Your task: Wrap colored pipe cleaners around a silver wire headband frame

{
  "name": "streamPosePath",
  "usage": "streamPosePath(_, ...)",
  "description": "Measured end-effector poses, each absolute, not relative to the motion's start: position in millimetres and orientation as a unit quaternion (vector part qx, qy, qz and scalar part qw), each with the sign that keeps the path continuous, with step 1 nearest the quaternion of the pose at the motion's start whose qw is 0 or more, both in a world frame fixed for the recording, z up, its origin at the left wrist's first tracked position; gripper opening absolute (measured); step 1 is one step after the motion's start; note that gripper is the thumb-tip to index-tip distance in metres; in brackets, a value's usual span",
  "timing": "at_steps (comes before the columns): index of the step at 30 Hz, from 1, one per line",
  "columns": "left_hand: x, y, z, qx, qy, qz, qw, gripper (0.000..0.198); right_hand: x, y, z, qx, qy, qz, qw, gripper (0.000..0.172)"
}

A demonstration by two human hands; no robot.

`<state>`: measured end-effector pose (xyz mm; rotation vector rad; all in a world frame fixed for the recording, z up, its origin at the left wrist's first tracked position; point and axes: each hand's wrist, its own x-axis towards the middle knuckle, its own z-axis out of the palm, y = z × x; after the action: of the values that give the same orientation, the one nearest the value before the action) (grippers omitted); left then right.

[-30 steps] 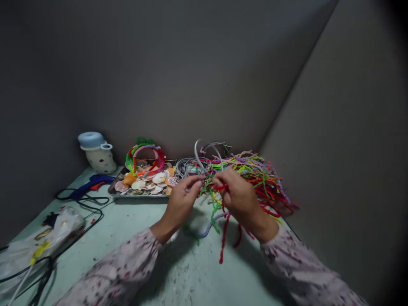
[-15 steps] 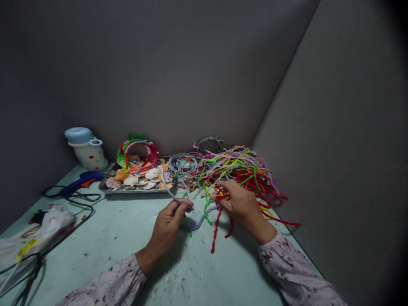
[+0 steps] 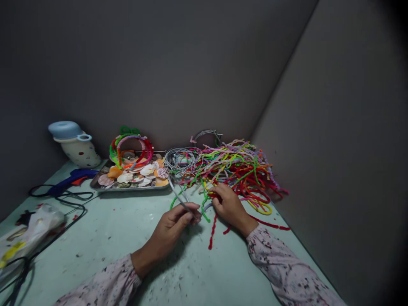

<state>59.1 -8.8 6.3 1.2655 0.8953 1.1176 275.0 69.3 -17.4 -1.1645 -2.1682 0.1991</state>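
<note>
My left hand point(image 3: 175, 223), closed in a pinch, holds a thin grey headband point(image 3: 177, 190) above the table; its upper end points at the shell tray. To the right, my right hand point(image 3: 230, 206) has its fingers curled at the near edge of a tangled heap of coloured pipe cleaners point(image 3: 236, 159). Its fingertips press on yellow and red strands there, and which strand they grip is partly hidden. A red pipe cleaner point(image 3: 212, 233) lies on the table below that hand, and a green one point(image 3: 204, 210) curves between both hands.
Behind my left hand stands a metal tray point(image 3: 134, 190) of seashells with wrapped headbands point(image 3: 148, 148) on it. Coiled grey headbands point(image 3: 181, 159) lie beside it. A glue gun point(image 3: 68, 182) with its cable, a bottle point(image 3: 78, 148) and a plastic bag point(image 3: 47, 223) occupy the left side. Walls enclose the back and right.
My left hand has moved slightly right with the grey headband. The right hand's fingers have curled in and drawn a little left at the pipe cleaner heap. The view has shifted slightly.
</note>
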Motion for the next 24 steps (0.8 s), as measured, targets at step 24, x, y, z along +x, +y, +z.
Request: streamPosePath(24, 57, -1, 8, 0.463, 0.389, 0.487, 0.63, 0.032, 245, 34, 10, -0.369, -0.672, 0.497, 0.406, 0.036)
